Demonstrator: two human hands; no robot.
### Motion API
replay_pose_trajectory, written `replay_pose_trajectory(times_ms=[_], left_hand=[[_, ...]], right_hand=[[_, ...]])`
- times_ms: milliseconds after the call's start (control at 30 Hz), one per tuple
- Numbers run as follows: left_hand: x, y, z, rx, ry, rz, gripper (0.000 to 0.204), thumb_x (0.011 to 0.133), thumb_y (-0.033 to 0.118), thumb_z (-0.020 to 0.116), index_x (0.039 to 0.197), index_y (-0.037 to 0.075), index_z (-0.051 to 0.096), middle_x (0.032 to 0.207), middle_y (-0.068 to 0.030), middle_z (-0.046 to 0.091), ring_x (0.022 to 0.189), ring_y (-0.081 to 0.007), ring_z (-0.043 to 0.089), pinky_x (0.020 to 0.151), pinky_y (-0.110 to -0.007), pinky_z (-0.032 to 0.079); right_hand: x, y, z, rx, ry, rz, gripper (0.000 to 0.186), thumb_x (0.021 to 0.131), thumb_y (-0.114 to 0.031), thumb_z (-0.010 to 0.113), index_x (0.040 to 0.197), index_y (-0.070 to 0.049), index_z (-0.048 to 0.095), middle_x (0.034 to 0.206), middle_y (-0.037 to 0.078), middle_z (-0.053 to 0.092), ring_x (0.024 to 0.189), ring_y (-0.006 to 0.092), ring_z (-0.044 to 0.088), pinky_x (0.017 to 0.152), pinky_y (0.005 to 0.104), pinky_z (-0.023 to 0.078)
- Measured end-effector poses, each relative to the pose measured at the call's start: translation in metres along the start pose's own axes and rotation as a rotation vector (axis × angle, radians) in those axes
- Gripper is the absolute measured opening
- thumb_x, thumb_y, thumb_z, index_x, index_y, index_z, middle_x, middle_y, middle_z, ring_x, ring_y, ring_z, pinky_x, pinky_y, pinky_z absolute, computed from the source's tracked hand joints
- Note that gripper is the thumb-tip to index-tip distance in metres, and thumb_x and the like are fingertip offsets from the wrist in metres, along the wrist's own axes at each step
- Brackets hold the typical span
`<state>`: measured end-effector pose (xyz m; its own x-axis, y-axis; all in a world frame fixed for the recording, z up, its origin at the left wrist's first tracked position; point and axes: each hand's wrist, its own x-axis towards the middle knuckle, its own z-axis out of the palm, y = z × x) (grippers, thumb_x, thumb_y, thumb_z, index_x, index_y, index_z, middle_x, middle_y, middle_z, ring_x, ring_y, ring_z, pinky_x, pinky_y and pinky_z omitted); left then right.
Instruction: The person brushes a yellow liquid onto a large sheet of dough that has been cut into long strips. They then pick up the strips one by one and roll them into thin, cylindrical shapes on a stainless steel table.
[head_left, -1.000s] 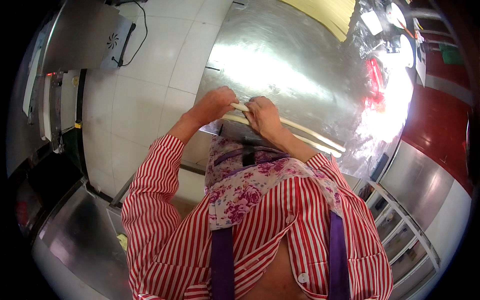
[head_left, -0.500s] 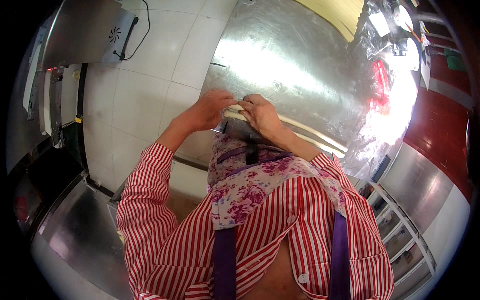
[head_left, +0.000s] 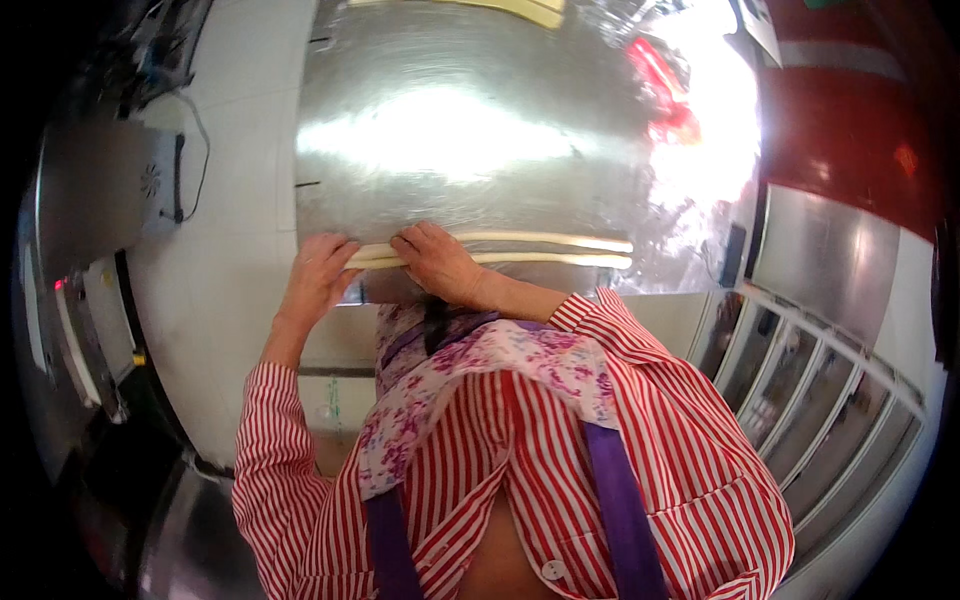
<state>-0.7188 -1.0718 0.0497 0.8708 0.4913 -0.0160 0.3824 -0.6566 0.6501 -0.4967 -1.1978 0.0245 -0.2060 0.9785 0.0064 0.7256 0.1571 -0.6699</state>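
Two long pale dough ropes, an upper one (head_left: 545, 239) and a lower one (head_left: 560, 258), lie side by side along the near edge of a steel table (head_left: 400, 185). At their left ends, my left hand (head_left: 322, 268) has bent fingers closed on the dough ropes. My right hand (head_left: 438, 262) rests farther right, its fingertips curled onto the ropes; exactly which rope each finger grips is hidden. Below them show my striped sleeves and floral apron.
A yellow sheet (head_left: 525, 10) lies at the table's far edge and a red plastic item (head_left: 665, 90) on its right. A steel machine with a cord (head_left: 100, 175) stands left across the tiled floor (head_left: 245, 120). A white rail frame (head_left: 820, 340) is at lower right.
The view has turned, so the table and ropes appear more level and farther left. My hands have moved apart along the ropes, the left one out toward the left ends.
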Motion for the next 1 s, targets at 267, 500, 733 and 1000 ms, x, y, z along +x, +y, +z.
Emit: replay_pose_trajectory(times_ms=[267,500,733,1000], left_hand=[[0.006,-0.002,0.007,-0.041,0.052,0.009,0.036,0.081,0.024,0.071,0.108,0.002,0.066,0.102,-0.0151,0.061,0.091,-0.0347,0.058,0.080,-0.042,0.047],[0.010,0.002,0.005,0.160,-0.025,-0.042,0.045,0.079,0.027,0.074,0.118,0.005,0.064,0.111,-0.0155,0.060,0.100,-0.0348,0.056,0.086,-0.043,0.045],[0.088,0.093,0.053,0.133,-0.158,0.120,0.070,0.076,0.025,0.078,0.138,0.009,0.051,0.126,-0.0168,0.056,0.115,-0.0350,0.052,0.098,-0.045,0.041],[0.198,0.191,0.177,-0.169,-0.195,0.316,0.044,0.089,0.018,0.064,0.131,0.007,0.056,0.119,-0.0161,0.058,0.107,-0.0339,0.054,0.094,-0.045,0.041]], right_hand=[[-0.083,0.043,-0.052,-0.022,0.004,0.085,0.043,0.079,-0.008,0.069,0.119,-0.001,0.055,0.112,0.015,0.054,0.101,0.0339,0.052,0.091,0.0419,0.044],[-0.145,0.086,-0.092,-0.025,0.010,0.128,0.042,0.079,-0.010,0.068,0.118,0.000,0.057,0.111,0.018,0.055,0.104,0.0366,0.053,0.092,0.0447,0.044],[-0.202,0.115,-0.142,-0.081,0.115,0.219,0.053,0.079,-0.017,0.075,0.126,-0.004,0.055,0.117,0.015,0.056,0.107,0.0349,0.053,0.091,0.0445,0.043],[-0.230,0.101,-0.153,-0.094,0.394,0.462,0.048,0.072,-0.017,0.078,0.115,-0.006,0.059,0.115,0.013,0.059,0.105,0.0340,0.056,0.092,0.0429,0.042]])
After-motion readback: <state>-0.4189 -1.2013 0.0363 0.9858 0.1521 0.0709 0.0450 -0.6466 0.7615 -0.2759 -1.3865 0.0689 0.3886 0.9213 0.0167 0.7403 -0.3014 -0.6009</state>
